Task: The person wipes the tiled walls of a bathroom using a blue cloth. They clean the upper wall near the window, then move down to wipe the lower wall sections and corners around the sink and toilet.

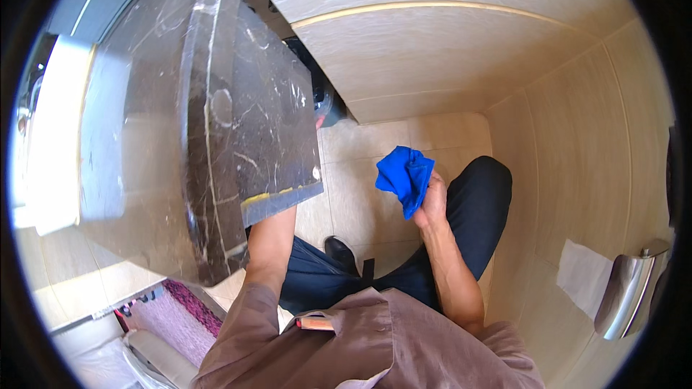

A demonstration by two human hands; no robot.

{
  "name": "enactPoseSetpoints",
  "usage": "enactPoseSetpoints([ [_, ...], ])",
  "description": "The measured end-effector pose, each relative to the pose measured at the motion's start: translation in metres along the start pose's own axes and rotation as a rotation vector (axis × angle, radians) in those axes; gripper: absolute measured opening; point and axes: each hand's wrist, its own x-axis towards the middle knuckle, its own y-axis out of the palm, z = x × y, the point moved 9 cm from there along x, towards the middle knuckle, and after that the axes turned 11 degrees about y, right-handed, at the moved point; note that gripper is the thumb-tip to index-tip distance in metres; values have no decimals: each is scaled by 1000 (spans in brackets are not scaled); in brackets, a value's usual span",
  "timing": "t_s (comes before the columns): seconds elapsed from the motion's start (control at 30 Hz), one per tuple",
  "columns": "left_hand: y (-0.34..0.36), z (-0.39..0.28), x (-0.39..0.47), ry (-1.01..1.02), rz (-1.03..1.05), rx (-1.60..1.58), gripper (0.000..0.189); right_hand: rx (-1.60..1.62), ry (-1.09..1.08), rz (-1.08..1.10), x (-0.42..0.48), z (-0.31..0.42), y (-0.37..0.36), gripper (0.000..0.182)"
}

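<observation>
My right hand [434, 200] grips a bunched blue cloth [403, 175], held above the tiled floor beside my bent knee. The cloth hangs loosely to the left of my fingers. On the other side, my left forearm reaches beneath a dark brown marble countertop [216, 119] with pale veins. The stone hides my left hand, so what it touches is not visible. A grey strip with a yellow line [284, 197] edges the slab's near end, right over that forearm. A small pinkish thing beyond the slab's side is too unclear to name.
Beige tiled walls [432, 59] rise ahead and on the right, close to my knee. A metal toilet-paper holder [624, 297] with hanging paper is on the right wall. Below lies the tiled floor [357, 194]. A purple and pink mat [178, 319] is at lower left.
</observation>
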Motion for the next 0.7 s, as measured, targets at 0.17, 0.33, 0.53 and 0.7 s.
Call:
enactPoseSetpoints([
  [0.17,46,11,5,-8,132,23,73,0,-16,-45,-8,0,-5,15],
  [0.33,57,18,-13,19,234,12,87,14,-36,-41,-18,-2,13,15],
  [0.53,50,108,-99,-346,226,28,77,230,18,-18,-47,0,29,18],
  [0.7,45,181,-110,-367,515,162,44,414,-12,-56,-53,-10,30,16],
])
